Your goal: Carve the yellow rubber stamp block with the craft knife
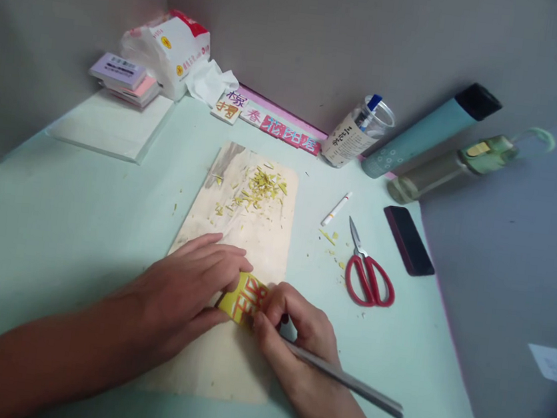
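Note:
A small yellow carving block (241, 304) with red lettering on its top rests on a pale wooden board (220, 370). My left hand (189, 286) pins the block from its left side, with the fingers bent over its edge and the thumb against the near side. Pinched in my right hand (298, 339) is a slim grey carving knife (354, 382), its handle slanting back to the lower right. The fingers hide the knife's tip, which is at the block's right side. Yellow shavings (263, 187) lie heaped on the far part of the board.
Red-handled scissors (369, 280), a white pen-like stick (336, 209) and a phone (409, 241) lie to the right. Behind stand a plastic cup (357, 134), a blue tumbler (428, 132) and a green bottle (457, 165). Lettered tiles (287, 133) and a tissue pack (176, 50) line the back.

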`<state>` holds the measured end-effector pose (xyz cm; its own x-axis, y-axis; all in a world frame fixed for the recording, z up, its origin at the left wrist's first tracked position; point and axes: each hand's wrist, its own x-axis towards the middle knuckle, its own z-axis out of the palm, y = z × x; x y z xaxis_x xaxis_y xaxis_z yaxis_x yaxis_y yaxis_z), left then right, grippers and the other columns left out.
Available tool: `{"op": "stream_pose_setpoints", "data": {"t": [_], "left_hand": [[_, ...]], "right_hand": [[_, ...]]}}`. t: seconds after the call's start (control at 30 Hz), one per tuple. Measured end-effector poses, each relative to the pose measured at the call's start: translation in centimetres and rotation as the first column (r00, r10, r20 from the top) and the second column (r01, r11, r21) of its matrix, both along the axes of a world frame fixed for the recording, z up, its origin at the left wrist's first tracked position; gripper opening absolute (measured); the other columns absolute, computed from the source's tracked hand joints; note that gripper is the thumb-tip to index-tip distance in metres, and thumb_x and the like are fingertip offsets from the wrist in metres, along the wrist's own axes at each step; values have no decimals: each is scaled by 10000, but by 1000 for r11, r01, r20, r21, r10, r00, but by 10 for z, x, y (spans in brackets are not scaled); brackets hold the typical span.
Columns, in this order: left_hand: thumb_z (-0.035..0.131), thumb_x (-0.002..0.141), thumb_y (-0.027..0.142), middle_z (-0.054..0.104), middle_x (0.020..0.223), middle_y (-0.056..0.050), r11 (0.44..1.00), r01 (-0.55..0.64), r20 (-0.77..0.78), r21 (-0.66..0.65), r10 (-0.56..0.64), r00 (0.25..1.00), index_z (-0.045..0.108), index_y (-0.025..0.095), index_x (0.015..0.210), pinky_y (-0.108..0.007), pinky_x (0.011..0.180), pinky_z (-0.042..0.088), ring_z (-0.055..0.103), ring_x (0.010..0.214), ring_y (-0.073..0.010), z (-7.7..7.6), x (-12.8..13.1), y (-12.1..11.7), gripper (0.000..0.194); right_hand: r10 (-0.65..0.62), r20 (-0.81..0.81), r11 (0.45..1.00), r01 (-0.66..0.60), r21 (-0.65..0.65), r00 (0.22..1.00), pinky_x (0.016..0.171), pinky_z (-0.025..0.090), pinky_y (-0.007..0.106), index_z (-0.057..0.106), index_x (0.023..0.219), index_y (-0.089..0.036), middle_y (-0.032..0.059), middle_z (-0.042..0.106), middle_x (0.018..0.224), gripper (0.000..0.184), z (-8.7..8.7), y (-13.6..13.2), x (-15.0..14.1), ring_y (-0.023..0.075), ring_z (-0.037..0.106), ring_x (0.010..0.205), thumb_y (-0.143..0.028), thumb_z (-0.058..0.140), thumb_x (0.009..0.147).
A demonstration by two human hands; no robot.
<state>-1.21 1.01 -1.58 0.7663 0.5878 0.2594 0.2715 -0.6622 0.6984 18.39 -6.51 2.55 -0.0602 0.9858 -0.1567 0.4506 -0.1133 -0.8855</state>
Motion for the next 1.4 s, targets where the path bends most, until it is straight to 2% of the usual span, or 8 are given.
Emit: {"op": "stream_pose_setpoints", "data": {"t": [0.2,0.47,0.73,0.97,1.03,1.13,1.2,1.4], "left_hand": [[498,939,150,605,1172,-42,1000,-28,0,-6,28,1000,445,240,1125,-503,1194,267,554,1157,-222,0,1,-2,214],[502,917,111,598,1118,-42,998,-12,6,-54,13,1000,440,235,1023,-507,1170,286,545,1089,-222,7,2,-2,175],[504,931,105,600,1126,-47,998,-2,-30,-61,1,1000,447,225,1040,-485,1170,280,541,1096,-224,11,1,-2,171],[495,961,131,588,1131,-58,999,0,-32,-44,-1,999,428,225,1016,-498,1112,337,521,1097,-242,9,1,-1,128],[517,954,131,586,1117,-50,999,-12,-43,-52,10,999,422,227,996,-502,1118,327,519,1092,-241,9,1,-1,142],[541,948,140,584,1114,-42,998,-25,-42,-62,23,999,421,230,990,-502,1134,308,515,1093,-235,8,1,-1,156],[539,950,150,584,1118,-44,997,-17,-39,-69,14,999,424,231,991,-510,1134,307,512,1097,-238,8,1,-1,147],[533,947,149,590,1103,-40,999,-9,-28,-45,7,1000,423,228,999,-500,1154,289,529,1061,-221,8,3,1,144]], "right_hand": [[85,9,994,-85,67,996,608,340,269,352,720,-230,-39,446,709,259,1,-1,0,126,416,645,-143,482,926],[121,-4,991,-120,50,993,608,345,276,347,726,-232,-30,450,720,246,3,1,1,134,417,656,-144,485,910],[133,10,991,-133,28,991,611,344,281,353,732,-232,-28,458,723,240,2,-1,3,138,416,662,-141,488,909],[271,32,961,-272,48,962,687,347,307,333,696,-227,-26,461,707,263,3,0,6,158,436,715,-105,496,863],[213,-42,977,-212,25,976,666,351,299,351,691,-227,-24,464,714,272,1,-2,8,155,436,711,-144,518,889],[37,-181,999,-41,-20,983,618,352,283,386,705,-230,-25,471,720,279,-4,-4,10,147,428,684,-225,543,937],[-38,-220,999,35,-15,975,611,352,282,398,712,-231,-27,471,707,286,-7,-5,10,148,425,679,-258,552,951],[-41,-152,999,45,28,988,600,352,282,404,701,-228,-19,495,721,288,-9,-2,6,147,448,676,-237,561,943]]}}
